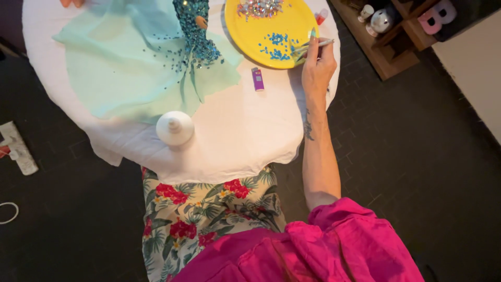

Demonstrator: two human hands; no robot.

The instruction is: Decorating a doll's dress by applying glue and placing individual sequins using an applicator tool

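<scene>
Dark brick-patterned floor, wooden shelf unit (389, 47) off to the person's right, and in the middle a round table (235, 130) under a white cloth. The person stands at its near edge, in a flowered apron and bright pink top.

Right hand (317, 65) reaches out over the right side of the table. The fingers are closed around a thin stick-like tool (316, 45), held like a pen; its working end rests at the edge of the yellow plate (292, 23). What sort of tip it has is too small to tell. The plate serves as a sorting tray: loose blue sequins (275, 44) are scattered on its near half, and a heap of silvery-pink stones (259, 8) lies at its far rim. The blue pieces sit just left of the tool tip, within easy reach.

Pale green fabric (130, 62) is spread flat across the left half of the table. A figure covered in blue sequins (194, 28) lies on it, beside the plate, so picked pieces have only a short way to travel. Stray sequins dot the fabric around it.

Small purple lighter (258, 79) on the cloth between fabric and hand. White bottle with a cone cap (175, 127) stands near the front edge, well apart from the hand.

Left hand (72, 3) shows only as a sliver at the top edge beyond the fabric; I cannot tell whether it is open or holding anything.
</scene>
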